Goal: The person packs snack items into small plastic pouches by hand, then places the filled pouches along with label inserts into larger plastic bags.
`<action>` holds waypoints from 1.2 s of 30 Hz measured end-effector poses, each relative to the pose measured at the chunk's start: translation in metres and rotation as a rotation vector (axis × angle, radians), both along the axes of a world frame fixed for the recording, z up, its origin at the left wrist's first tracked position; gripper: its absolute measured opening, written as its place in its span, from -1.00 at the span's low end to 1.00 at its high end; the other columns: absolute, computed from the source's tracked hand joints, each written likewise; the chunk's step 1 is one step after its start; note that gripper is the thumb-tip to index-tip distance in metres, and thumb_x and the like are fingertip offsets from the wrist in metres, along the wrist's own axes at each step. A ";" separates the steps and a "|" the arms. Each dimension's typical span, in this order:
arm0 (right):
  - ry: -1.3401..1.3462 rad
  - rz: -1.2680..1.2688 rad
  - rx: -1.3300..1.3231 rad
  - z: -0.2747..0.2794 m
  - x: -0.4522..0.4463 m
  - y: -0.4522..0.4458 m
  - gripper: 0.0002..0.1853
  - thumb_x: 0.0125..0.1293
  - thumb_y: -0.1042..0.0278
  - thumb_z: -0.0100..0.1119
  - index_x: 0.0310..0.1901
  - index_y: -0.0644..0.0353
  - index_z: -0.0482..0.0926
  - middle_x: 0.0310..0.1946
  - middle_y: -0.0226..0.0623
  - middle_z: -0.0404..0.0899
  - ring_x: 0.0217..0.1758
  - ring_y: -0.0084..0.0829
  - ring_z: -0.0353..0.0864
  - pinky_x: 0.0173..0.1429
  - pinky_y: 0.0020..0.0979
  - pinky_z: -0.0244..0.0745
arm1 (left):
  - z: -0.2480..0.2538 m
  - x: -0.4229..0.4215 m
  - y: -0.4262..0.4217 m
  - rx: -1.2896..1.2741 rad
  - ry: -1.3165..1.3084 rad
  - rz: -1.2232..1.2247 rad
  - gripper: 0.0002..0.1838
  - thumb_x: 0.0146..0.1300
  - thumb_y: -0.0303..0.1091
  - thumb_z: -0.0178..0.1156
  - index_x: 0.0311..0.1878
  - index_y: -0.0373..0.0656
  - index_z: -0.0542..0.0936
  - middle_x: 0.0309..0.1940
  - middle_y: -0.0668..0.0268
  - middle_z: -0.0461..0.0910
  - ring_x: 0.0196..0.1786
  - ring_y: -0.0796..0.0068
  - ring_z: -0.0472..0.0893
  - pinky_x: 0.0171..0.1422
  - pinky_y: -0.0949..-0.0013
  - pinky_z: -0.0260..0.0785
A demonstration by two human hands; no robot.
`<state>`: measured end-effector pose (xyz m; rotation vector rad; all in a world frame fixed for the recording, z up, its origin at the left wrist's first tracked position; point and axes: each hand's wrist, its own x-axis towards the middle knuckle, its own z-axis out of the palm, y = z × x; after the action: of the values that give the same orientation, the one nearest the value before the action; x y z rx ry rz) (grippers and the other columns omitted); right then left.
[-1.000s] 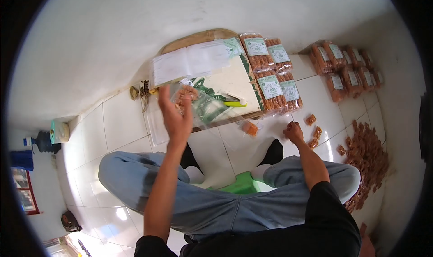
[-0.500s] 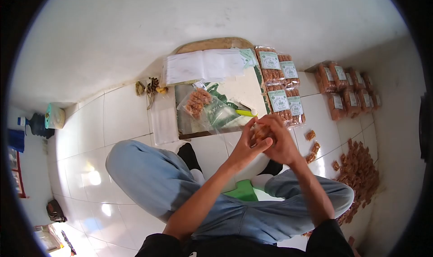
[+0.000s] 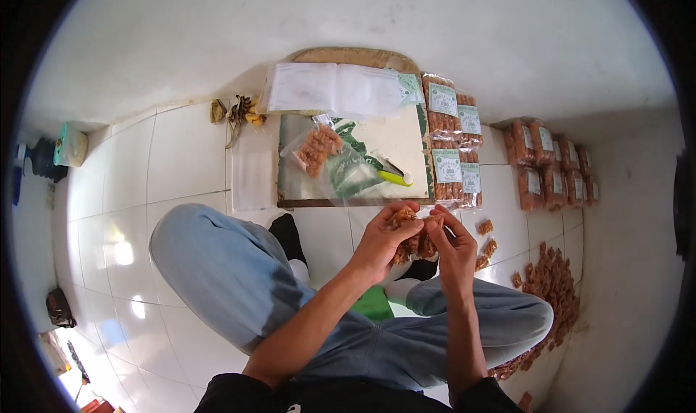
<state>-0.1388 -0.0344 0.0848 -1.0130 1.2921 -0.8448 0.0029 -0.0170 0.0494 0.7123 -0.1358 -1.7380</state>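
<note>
Small clear packets of reddish-brown snack (image 3: pixel 416 248) are gathered between my two hands above my lap. My left hand (image 3: pixel 381 242) is closed around them from the left, thumb on top. From the right, my right hand (image 3: pixel 454 248) pinches them with thumb and fingers. Just beyond lies a low board table (image 3: pixel 395 130). On it rest a clear plastic bag partly filled with brown snack packets (image 3: pixel 319 150) and a yellow-green cutter (image 3: pixel 392 176). The exact number of packets in my hands is hidden by my fingers.
Stacked clear plastic sheets (image 3: pixel 330 87) and green labels (image 3: pixel 410 90) lie at the table's back. Labelled full packs (image 3: pixel 446 168) line its right side; more packs (image 3: pixel 554 184) stand farther right. A heap of loose packets (image 3: pixel 547 290) covers the floor at right. Bananas (image 3: pixel 254 117) lie left.
My hands have come apart slightly and lower, showing more of the packets between them. My right hand has turned from covering them to pinching. The whole view has shifted a little.
</note>
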 end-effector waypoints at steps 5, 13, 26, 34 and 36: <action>0.210 -0.170 -0.303 -0.012 0.017 0.000 -0.64 0.41 0.32 0.24 0.09 0.44 0.53 -0.07 -0.33 0.51 -0.12 -0.55 0.55 0.01 -0.53 0.47 | 0.002 -0.004 0.002 0.022 -0.103 -0.034 -0.74 0.35 -0.28 0.30 0.01 -0.11 0.53 -0.24 0.38 0.62 -0.32 0.63 0.59 -0.28 0.51 0.45; 0.198 0.183 -0.186 0.012 0.022 0.016 -0.55 0.38 0.31 0.28 0.20 0.34 0.45 0.16 -0.22 0.52 0.15 -0.45 0.52 0.24 -0.40 0.40 | -0.005 0.002 0.001 0.184 -0.165 0.050 -0.56 0.28 0.09 0.32 -0.23 -0.12 0.48 -0.59 0.44 0.51 -0.64 0.69 0.45 -0.68 0.54 0.14; 0.642 0.523 -0.712 -0.007 0.025 0.025 -0.36 -0.05 0.60 0.34 0.18 0.17 0.51 0.39 0.05 0.23 0.44 0.04 0.30 0.40 -0.17 0.36 | 0.015 0.010 0.006 0.279 -0.108 0.075 -0.52 0.42 0.16 0.09 -0.11 -0.15 0.55 -0.35 0.39 0.61 -0.49 0.68 0.51 -0.55 0.55 0.29; 0.580 0.388 -0.751 -0.013 0.026 0.027 -0.44 -0.05 0.64 0.32 0.08 0.21 0.46 0.29 0.06 0.32 0.33 0.04 0.42 0.33 -0.13 0.42 | -0.004 -0.004 0.011 0.150 -0.325 0.067 -0.51 0.37 0.03 0.24 0.04 -0.27 0.64 -0.31 0.45 0.61 -0.37 0.78 0.48 -0.32 0.60 0.36; 0.554 0.360 -0.806 -0.024 0.027 0.029 -0.33 -0.07 0.65 0.34 0.16 0.20 0.36 0.30 0.09 0.30 0.32 0.05 0.42 0.34 -0.13 0.40 | -0.005 -0.006 0.013 0.188 -0.279 0.090 -0.52 0.38 0.04 0.23 -0.03 -0.28 0.66 -0.34 0.45 0.61 -0.37 0.78 0.49 -0.31 0.59 0.38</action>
<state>-0.1118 -0.0057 0.0605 -2.1677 1.1527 -0.8408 -0.0029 -0.0044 0.0440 1.0822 -0.1296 -1.5719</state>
